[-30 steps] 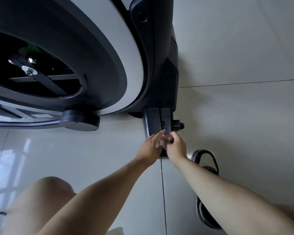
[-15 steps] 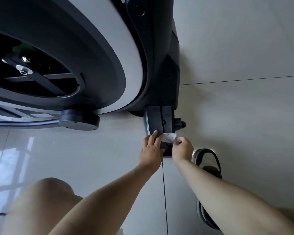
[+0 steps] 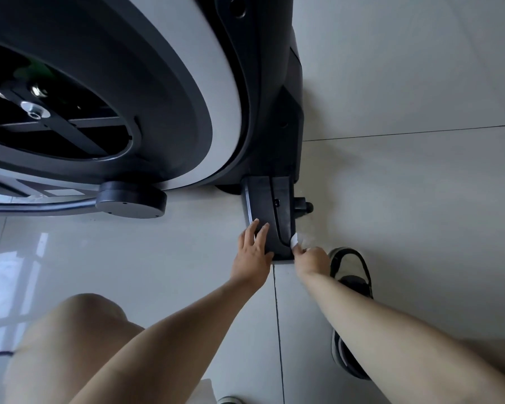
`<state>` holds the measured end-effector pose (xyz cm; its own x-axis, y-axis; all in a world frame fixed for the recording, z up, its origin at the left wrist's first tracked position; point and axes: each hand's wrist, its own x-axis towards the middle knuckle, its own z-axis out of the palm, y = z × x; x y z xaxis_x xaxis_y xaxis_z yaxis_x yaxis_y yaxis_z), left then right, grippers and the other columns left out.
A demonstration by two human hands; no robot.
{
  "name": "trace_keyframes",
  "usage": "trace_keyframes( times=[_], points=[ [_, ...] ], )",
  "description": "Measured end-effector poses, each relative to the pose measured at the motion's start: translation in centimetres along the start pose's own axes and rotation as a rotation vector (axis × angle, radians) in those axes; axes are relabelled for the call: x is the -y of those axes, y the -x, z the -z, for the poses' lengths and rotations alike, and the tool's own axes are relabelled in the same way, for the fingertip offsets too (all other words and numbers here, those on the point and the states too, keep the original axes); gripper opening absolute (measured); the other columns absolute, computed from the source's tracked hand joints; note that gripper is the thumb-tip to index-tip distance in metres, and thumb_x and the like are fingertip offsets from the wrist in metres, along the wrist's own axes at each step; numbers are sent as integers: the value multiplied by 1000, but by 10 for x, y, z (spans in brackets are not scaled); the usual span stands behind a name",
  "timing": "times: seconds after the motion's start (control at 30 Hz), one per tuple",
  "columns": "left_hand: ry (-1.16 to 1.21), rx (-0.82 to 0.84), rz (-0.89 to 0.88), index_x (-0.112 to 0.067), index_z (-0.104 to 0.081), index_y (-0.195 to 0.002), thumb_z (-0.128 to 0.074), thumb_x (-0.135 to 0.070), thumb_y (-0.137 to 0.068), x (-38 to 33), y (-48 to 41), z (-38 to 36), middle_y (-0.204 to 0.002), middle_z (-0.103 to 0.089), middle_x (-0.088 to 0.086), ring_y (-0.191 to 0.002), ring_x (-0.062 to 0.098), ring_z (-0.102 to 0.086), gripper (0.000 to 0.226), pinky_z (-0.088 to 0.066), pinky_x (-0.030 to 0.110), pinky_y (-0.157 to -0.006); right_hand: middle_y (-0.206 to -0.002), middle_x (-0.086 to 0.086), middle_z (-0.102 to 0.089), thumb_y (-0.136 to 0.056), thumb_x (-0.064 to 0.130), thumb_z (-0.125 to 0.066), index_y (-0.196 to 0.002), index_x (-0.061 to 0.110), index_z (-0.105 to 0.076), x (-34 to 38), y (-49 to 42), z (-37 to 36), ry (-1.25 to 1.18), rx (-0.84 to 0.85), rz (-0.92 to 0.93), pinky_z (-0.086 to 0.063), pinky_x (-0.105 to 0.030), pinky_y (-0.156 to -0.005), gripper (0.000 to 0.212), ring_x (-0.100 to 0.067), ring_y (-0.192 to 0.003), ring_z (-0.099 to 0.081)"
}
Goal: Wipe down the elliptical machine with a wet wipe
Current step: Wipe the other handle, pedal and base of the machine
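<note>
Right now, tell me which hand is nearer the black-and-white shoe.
Right. The right hand, pinching the wet wipe, is just left of the shoe; the left hand rests flat on the base cover, farther left.

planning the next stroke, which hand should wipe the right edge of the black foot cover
Right. The right hand pinches the wet wipe at that edge of the foot cover; the left hand lies flat on it, empty.

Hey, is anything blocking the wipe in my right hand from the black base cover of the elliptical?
Nothing visible. The right hand holds the wet wipe right at the base cover, on its right edge. The left hand rests flat on its left side, apart from the wipe.
</note>
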<state>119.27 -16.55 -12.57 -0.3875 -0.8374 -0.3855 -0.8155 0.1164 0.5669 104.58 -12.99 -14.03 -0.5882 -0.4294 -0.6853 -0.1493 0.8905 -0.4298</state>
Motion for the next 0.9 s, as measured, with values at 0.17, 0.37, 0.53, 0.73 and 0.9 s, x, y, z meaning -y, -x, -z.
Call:
trace_keyframes(
  times=[0.17, 0.37, 0.53, 0.73, 0.9],
  points=[
    [117, -20, 55, -31, -21, -160, -55, -20, -104, 8, 9, -7, -165, 1, -13, -152, 21, -13, 66, -36, 36, -118, -85, -17, -73, -95, 34, -66, -103, 4, -57, -3, 9, -6, -366, -36, -217, -57, -35, -59, 33, -28, -63, -68],
    [220, -32, 64, -26, -31, -157, -57, -9, -100, 16, 13, -6, -163, -15, -2, -147, 20, -27, 65, -28, 20, -112, -82, -14, -74, -95, 22, -69, -87, 11, -50, 7, 27, -14, -360, 21, -93, -45, -25, -41, 24, -25, -46, -64],
    [355, -76, 110, -22, -39, -153, -49, 2, -98, 23, 13, -4, -152, -37, -2, -134, 19, -47, 61, -40, 31, -114, -75, -6, -69, -94, 26, -62, -71, 17, -50, 18, 42, -28, -109, -8, 105, -61, -42, -60, 28, -33, -62, -70],
    [400, -79, 171, -23, -42, -150, -46, -4, -98, 20, 11, 11, -141, -51, -2, -114, 13, -58, 56, -47, 25, -96, -75, -3, -68, -91, 32, -46, -70, 14, -49, 28, 65, -48, -45, 145, 162, -46, -38, -71, 28, -30, -77, -62],
    [301, -40, 147, -29, -44, -149, -37, -1, -98, 28, 8, 13, -145, -51, -2, -112, 12, -61, 59, -50, 26, -92, -66, -3, -62, -95, 23, -61, -75, 20, -50, 14, 42, -30, 1, 11, 327, -53, -42, -55, 23, -34, -64, -64]
  ],
)
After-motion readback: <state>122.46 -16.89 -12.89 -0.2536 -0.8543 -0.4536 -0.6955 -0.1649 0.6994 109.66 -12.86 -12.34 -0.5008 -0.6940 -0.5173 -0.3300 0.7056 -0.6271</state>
